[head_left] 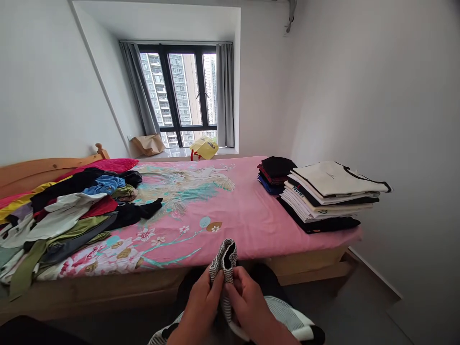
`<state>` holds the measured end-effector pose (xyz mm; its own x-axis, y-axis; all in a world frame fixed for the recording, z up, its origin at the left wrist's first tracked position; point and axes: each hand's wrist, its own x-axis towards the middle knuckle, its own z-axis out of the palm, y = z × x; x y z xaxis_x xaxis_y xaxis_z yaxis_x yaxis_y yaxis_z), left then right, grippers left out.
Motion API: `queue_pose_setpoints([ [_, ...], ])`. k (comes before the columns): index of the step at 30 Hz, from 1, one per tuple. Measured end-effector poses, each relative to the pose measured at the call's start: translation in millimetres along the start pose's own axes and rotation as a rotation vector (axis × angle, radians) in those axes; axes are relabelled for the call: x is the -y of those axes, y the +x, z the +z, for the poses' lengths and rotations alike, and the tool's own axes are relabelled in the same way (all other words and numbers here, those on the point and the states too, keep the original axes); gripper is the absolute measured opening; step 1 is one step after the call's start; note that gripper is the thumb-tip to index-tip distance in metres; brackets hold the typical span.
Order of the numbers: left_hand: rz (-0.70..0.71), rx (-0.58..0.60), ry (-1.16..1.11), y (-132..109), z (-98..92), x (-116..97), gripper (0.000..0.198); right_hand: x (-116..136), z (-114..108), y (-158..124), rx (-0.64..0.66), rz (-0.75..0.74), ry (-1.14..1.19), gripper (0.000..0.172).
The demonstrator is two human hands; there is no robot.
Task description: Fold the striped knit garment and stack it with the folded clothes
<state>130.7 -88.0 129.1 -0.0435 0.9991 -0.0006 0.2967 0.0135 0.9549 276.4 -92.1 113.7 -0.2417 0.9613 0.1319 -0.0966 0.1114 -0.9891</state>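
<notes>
My left hand (197,306) and my right hand (251,306) are both closed on a black-and-white striped garment (224,261), pinching a bunched part of it up in front of the bed's near edge. The rest of the garment hangs below my hands, with a white band and black trim at the lower right. A bed with a pink floral sheet (230,215) stretches out just beyond my hands.
A loose heap of mixed clothes (68,211) covers the bed's left side. A stack of folded shirts (328,196) and a smaller dark folded pile (275,175) sit at the right. Paper bags (204,147) stand on the window ledge. A wall runs along the right.
</notes>
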Motion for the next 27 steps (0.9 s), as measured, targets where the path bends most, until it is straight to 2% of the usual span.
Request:
queue_pose_setpoints([
  [2, -0.009, -0.022, -0.023, -13, 6.5, 4, 0.045, -2, 9, -14, 0.033, 0.006, 0.020, 0.045],
  [6, 0.003, 0.007, -0.023, -21, 4.1, 7, 0.050, 5, 8, -22, 0.059, 0.042, 0.120, 0.052],
  [10, 0.068, 0.016, 0.027, -26, 0.7, -4, 0.049, 15, 7, -22, 0.016, 0.024, 0.203, 0.053],
  [14, 0.120, 0.060, 0.071, -32, 2.1, -14, 0.048, 10, 15, -28, 0.016, -0.012, 0.156, 0.055],
  [17, 0.041, 0.020, 0.084, -32, 1.3, -15, 0.053, 2, 17, -33, 0.103, 0.032, 0.160, 0.058],
  [20, -0.035, -0.067, -0.028, -28, -5.1, -18, 0.042, -2, 12, -36, 0.189, 0.028, 0.099, 0.054],
  [22, -0.057, -0.149, -0.141, -23, -13.0, -26, 0.038, -3, 7, -38, 0.169, -0.010, -0.056, 0.046],
  [24, -0.076, -0.206, -0.220, -18, -22.8, -40, 0.034, -2, -1, -39, 0.143, -0.114, -0.231, 0.045],
  [27, -0.063, -0.218, -0.299, -9, -39.1, -66, 0.023, -5, -12, -41, 0.136, -0.449, -0.386, 0.049],
])
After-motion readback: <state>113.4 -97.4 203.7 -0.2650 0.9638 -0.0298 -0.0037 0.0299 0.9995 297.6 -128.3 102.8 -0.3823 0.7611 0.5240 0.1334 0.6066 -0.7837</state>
